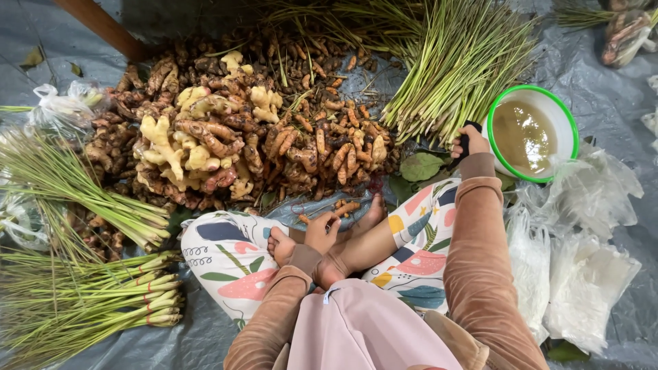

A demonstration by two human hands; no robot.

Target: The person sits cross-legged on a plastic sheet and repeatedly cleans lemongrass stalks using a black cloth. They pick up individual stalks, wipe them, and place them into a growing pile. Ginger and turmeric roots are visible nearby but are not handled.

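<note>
Pink cloth (356, 329) over lap at bottom centre, patterned trousers (226, 257) crossed beneath, bare feet tucked together. Grey tarp (603, 103) spread across whole floor. Big heap of roots (240, 130) filling upper centre: pale ginger on top, orange-brown turmeric around. Lemongrass stalks (459, 62) fanned at upper right, cut ends pointing down toward bowl. More lemongrass (82, 199) at left, banded bundles (116, 301) at lower left. Clear plastic bags (582, 274) piled at lower right, another bag (65, 106) at upper left. White bowl with green rim (531, 88) at right, holding murky brownish liquid. Green leaf (421, 166) just left of it.

Right hand (478, 142) stretched out, clenched around small dark object (464, 145), touching or just beside bowl's left rim, near lemongrass ends. Kind of object too small to tell. Left hand (321, 231) resting on feet at centre, fingers loosely curled, nothing visibly held, loose turmeric piece (346, 207) just above it.

Judged as a pick-up at bowl's edge, roots and stalks untouched. Next move calling for firm hold on dark object and care not to tip bowl.
</note>
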